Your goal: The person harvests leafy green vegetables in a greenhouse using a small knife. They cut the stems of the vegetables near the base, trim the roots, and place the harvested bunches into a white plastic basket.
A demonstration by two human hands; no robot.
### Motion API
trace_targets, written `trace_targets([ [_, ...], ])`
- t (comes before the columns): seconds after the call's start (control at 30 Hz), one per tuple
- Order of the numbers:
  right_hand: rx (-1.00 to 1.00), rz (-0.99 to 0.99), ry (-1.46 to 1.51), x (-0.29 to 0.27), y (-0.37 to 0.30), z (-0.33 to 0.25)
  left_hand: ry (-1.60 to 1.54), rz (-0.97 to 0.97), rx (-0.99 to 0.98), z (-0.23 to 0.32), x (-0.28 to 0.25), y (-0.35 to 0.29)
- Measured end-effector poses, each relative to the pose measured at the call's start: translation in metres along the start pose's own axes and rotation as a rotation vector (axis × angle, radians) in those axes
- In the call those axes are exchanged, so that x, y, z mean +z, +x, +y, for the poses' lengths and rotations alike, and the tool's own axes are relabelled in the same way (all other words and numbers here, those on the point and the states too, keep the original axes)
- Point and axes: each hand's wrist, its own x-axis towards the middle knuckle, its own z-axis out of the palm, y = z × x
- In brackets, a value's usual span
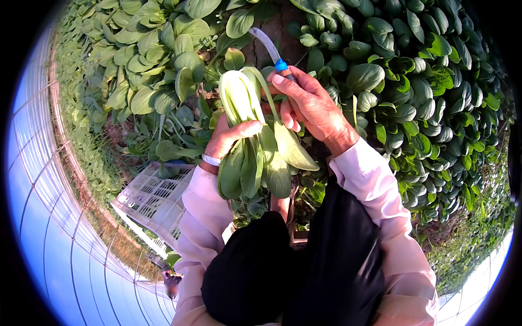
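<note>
My left hand (223, 141) is closed around a head of bok choy (239, 100), thumb across its stalks. The pale stalk end points up and away from me, and the green leaves hang toward my lap. One outer stalk bends away from the head on the right, and its leaf (293, 148) droops beside the others. In my right hand (315, 108) is a curved-bladed knife (266, 44) with a blue collar, its blade tip pointing up and left. The right fingertips are close to the bent stalk; whether they touch it I cannot tell.
Dense leafy plants (147, 65) grow on the left, and darker ones (429, 108) fill the right. A white slatted plastic crate (155, 198) stands left of my left forearm. Clear film on a framework (49, 179) curves along the far left. Bare soil (280, 32) shows between the rows.
</note>
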Motion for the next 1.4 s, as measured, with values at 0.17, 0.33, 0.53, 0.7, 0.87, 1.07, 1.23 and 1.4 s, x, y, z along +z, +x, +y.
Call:
trace_targets([
  [0.17,-0.148,0.071,-0.292,0.004,0.004,0.015,0.062,-0.097,0.018,-0.003,-0.004,0.001],
  [0.33,-0.274,0.159,-0.432,0.009,0.01,0.032,-0.039,0.141,0.055,-0.007,0.022,0.0],
  [0.53,-0.184,0.168,-0.241,0.003,0.013,0.013,1.103,0.34,0.318,0.032,-0.004,-0.001],
  [0.7,-0.092,0.178,-0.274,-0.005,0.025,0.025,2.223,0.211,0.428,0.066,-0.021,0.018],
  [0.87,-0.113,0.087,-0.496,0.006,0.054,0.044,2.658,0.132,0.474,0.077,-0.102,0.051],
  [1.07,-0.056,-0.044,-0.856,0.03,0.102,0.065,2.687,0.205,0.461,0.07,-0.169,0.035],
  [1.23,-0.056,-0.035,-1.248,0.05,0.14,0.09,2.613,0.289,0.508,0.056,-0.187,0.027],
  [1.4,0.073,0.018,-1.343,0.061,0.168,0.107,2.63,0.292,0.478,0.05,-0.2,0.021],
])
